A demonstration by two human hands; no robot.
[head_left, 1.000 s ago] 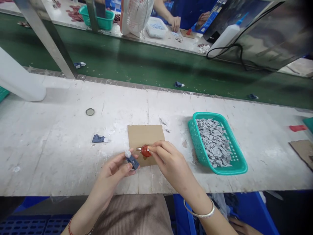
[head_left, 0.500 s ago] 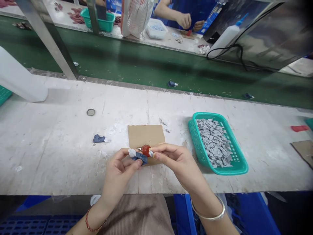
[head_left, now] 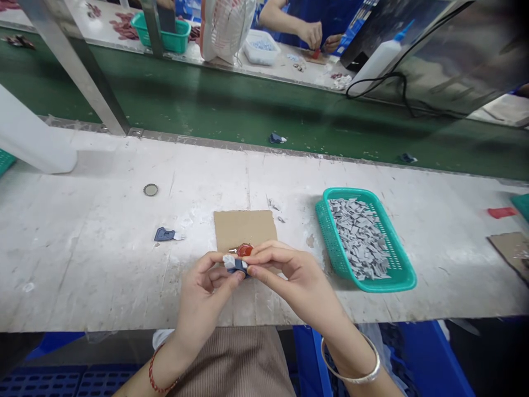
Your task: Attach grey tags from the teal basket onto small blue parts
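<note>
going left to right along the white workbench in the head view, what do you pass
white bottle → bottle cap → loose blue part → left hand → right hand → green basket of grey pieces → red piece

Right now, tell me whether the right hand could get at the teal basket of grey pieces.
Probably yes: the right hand is beside the teal basket, nothing between, though it shares a small blue part.

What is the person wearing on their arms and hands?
No gloves and no sleeves show. The left hand has a thin red string bracelet on its wrist. The right hand has a shiny silver bangle on its wrist. No rings show.
</note>
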